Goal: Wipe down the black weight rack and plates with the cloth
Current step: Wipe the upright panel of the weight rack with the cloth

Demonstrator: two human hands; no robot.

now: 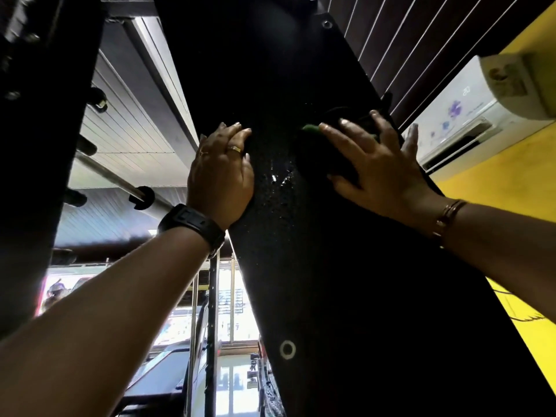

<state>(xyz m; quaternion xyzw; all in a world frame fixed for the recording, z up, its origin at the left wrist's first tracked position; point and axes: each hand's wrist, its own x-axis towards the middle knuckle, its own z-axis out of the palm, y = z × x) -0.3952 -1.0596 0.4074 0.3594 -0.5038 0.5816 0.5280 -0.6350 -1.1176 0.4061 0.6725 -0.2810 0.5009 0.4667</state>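
Grip, left: my left hand (221, 173) grasps the left edge of the rack (301, 266), with the fingers bent over that edge and the palm against it.

Grip, right: my right hand (376, 164) is released, fingers spread and nearly straight. It presses the cloth (311, 129) flat on the rack face, near the right edge.

Cloth: dark, with a green bit showing past my index fingertip. Most of it is under the palm, so I cannot tell its full outline against the black surface.

Rack: a broad black upright seen from below, running from the bottom of the view to the top and leaning left.
- Droplets (276, 179) glint on its face between my two hands.
- One ring fitting (287, 349) sits low, near the left edge.
- One bolt (326, 24) sits high, near the right edge.

Worn items:
- Watch (192, 224), black, on my left wrist.
- Ring (234, 149), gold, on a left finger.
- Bracelet (448, 218), copper-toned, on my right wrist.

Surroundings:
- Bar (111, 176), steel, crosses left of the rack below a slatted ceiling.
- Air conditioner (469, 115), white, is mounted on a yellow wall (496, 182) to the right.
- Bright windows show low, left of the rack.
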